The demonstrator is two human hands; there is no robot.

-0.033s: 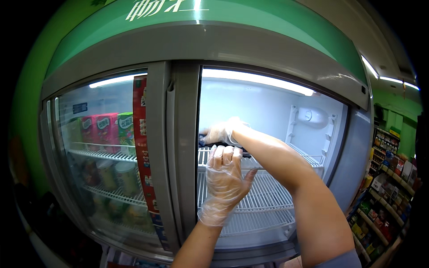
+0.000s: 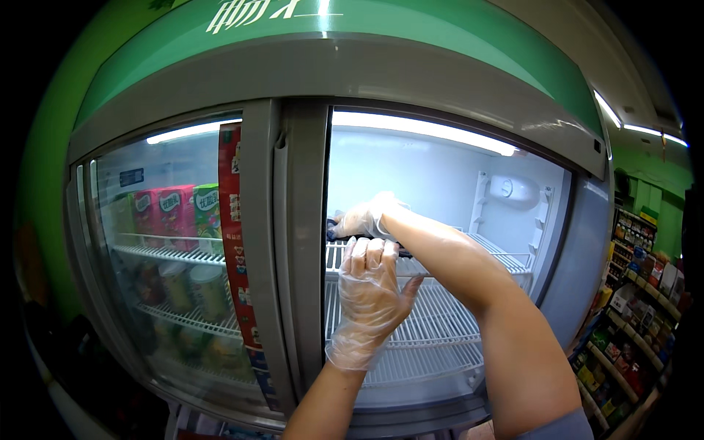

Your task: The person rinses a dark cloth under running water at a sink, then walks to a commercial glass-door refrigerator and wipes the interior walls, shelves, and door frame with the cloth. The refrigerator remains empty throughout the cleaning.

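Note:
A glass-door drinks cooler stands in front of me with its right side open. My left hand [image 2: 372, 290], in a clear disposable glove, has its fingers hooked over the front rail of the upper white wire shelf [image 2: 506, 258], thumb spread to the right. My right hand [image 2: 367, 218], also gloved, reaches across above it to the shelf's left end. It is closed on a small dark object [image 2: 332, 232] against the cooler's inner frame. What that object is I cannot tell. The right compartment's shelves are bare.
A lower wire shelf [image 2: 440, 323] sits beneath the upper one. Behind the closed left glass door [image 2: 169, 293] are pink and green drink cartons [image 2: 176, 209] and bottles. A grey door post [image 2: 290, 257] divides the two sides. Shop shelves with goods [image 2: 631, 308] stand at the right.

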